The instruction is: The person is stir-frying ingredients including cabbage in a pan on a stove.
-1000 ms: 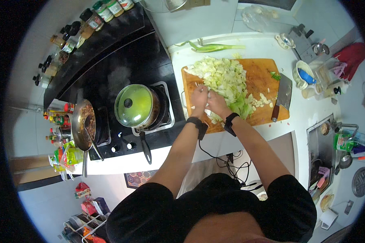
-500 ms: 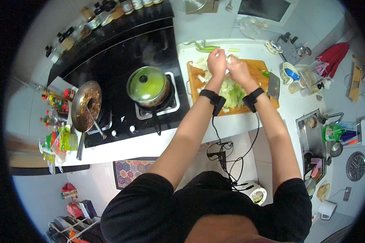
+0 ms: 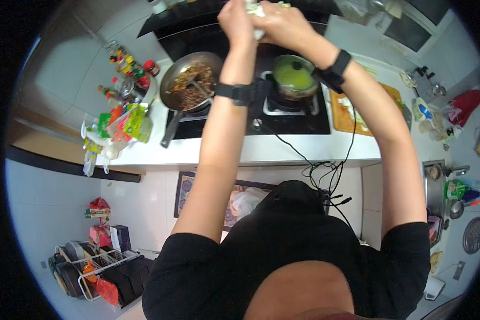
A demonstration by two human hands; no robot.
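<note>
My left hand point(image 3: 237, 22) and my right hand point(image 3: 284, 24) are raised together over the far part of the stove. Chopped cabbage point(image 3: 255, 9) is pressed between them, pale pieces showing at the top and below the fingers. Left of my left forearm, a frying pan point(image 3: 177, 85) holds browned, chopped food, with a metal utensil point(image 3: 200, 88) resting in it. To the right, under my right wrist, stands a pot with a green-looking glass lid point(image 3: 294, 74). Behind my right forearm lies a wooden cutting board point(image 3: 340, 118) with some cabbage scraps on it.
Sauce bottles and jars point(image 3: 136, 74) and food packets point(image 3: 130, 125) crowd the counter's left end. The sink point(image 3: 434, 186) lies far right. Black cables point(image 3: 330, 178) hang from my wrist bands in front of the counter point(image 3: 282, 146).
Both hands have moved left from over the cutting board to over the stove, carrying cabbage. Most of the cabbage pile is out of sight. The view has shifted left.
</note>
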